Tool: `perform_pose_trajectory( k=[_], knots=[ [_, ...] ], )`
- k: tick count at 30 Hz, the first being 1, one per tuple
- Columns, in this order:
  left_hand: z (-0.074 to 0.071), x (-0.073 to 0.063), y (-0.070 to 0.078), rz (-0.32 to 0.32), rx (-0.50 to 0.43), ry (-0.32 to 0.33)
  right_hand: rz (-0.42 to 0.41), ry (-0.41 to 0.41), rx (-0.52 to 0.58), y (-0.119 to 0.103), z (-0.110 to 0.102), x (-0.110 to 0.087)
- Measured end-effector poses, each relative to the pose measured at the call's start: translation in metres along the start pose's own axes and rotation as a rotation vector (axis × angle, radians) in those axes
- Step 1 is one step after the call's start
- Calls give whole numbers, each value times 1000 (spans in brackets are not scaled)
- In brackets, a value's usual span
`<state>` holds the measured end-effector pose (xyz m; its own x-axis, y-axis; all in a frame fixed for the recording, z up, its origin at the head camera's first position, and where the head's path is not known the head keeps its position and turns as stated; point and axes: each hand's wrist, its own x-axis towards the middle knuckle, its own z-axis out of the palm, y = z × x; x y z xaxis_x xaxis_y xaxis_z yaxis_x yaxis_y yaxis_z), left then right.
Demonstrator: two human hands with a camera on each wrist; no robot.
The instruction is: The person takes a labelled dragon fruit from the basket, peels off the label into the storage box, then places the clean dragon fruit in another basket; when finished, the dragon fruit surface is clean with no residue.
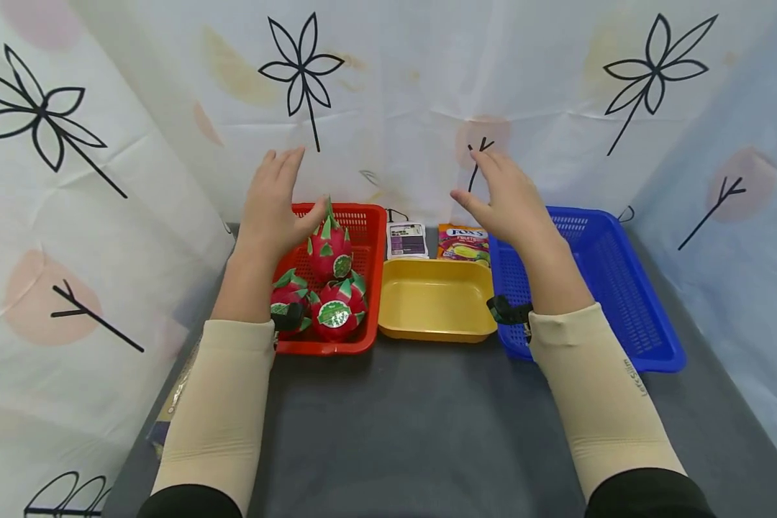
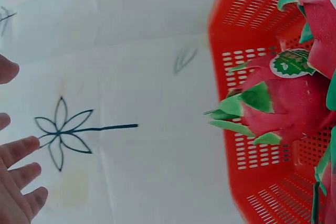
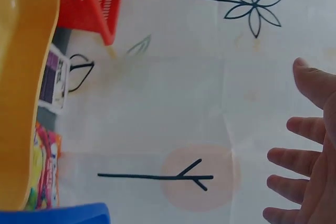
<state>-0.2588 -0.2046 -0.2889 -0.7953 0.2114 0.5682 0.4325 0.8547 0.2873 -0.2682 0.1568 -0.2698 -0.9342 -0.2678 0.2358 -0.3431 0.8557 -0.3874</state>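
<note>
My left hand [image 1: 273, 205] is raised above the left side of a red basket [image 1: 361, 338], its fingers extended and holding nothing. Several dragon fruits lie in that basket; one dragon fruit [image 1: 332, 253] at the back and another dragon fruit [image 1: 338, 313] in front carry green stickers. In the left wrist view a dragon fruit [image 2: 294, 98] shows at the right, well apart from the fingertips. My right hand [image 1: 506, 198], also raised with fingers spread and nothing in it, hovers over the left part of a blue basket [image 1: 628, 288]. A yellow tray [image 1: 437, 302] stands between the baskets.
Behind the yellow tray lie a white-and-purple packet [image 1: 406, 239] and a Fox's Fruits candy bag [image 1: 463, 243]. A printed white curtain [image 1: 388, 86] encloses the back and sides. Partly hidden by the left forearm, a packaged item [image 1: 168, 410] lies at the grey table's [image 1: 401, 432] left edge.
</note>
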Motion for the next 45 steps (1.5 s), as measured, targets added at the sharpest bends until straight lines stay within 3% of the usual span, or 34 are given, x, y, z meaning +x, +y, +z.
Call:
perform_pose_trajectory(
  k=[8,16,25,33,45],
  knots=[
    [-18,-30,14,-3,-73,80,-32,-2,131,-4,6,-18],
    [-24,-65,14,47,-165,215,-78,-53,211,-15,25,-27],
    [-26,-104,11,-47,-222,236,-134,-60,323,-26,50,-30],
    [-24,-136,7,-130,-279,303,-211,-96,384,-28,74,-31],
    [-14,-178,-11,-273,-310,332,-164,-202,526,-38,103,-35]
  ],
)
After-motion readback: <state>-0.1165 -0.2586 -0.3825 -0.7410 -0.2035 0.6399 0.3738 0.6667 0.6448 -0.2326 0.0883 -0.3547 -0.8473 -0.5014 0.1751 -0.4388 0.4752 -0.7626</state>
